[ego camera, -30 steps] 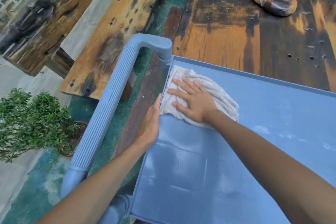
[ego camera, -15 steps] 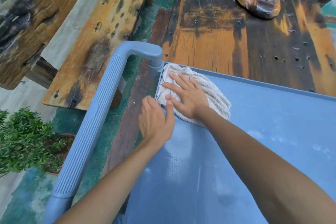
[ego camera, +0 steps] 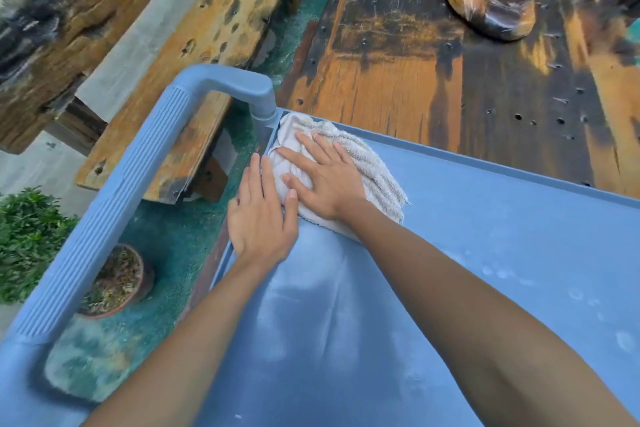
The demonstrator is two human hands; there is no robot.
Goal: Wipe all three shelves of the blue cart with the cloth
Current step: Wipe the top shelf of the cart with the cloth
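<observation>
A crumpled white cloth (ego camera: 374, 163) lies in the far left corner of the blue cart's top shelf (ego camera: 485, 253). My right hand (ego camera: 322, 177) presses flat on the cloth, fingers spread toward the corner. My left hand (ego camera: 259, 215) lies flat on the shelf by its left rim, fingers together, its thumb touching the cloth's near edge. The shelf surface shows pale dusty streaks and spots. The two lower shelves are hidden under the top one.
The cart's ribbed blue handle (ego camera: 121, 204) runs along the left. A weathered wooden table (ego camera: 450, 62) butts against the shelf's far rim, with a wooden bench (ego camera: 207, 45) to its left. A potted green plant (ego camera: 31, 239) stands on the floor at the left.
My left hand came off the shelf's left rim and now lies flat on the surface beside the cloth. My right hand pushed the cloth deeper into the far left corner.
</observation>
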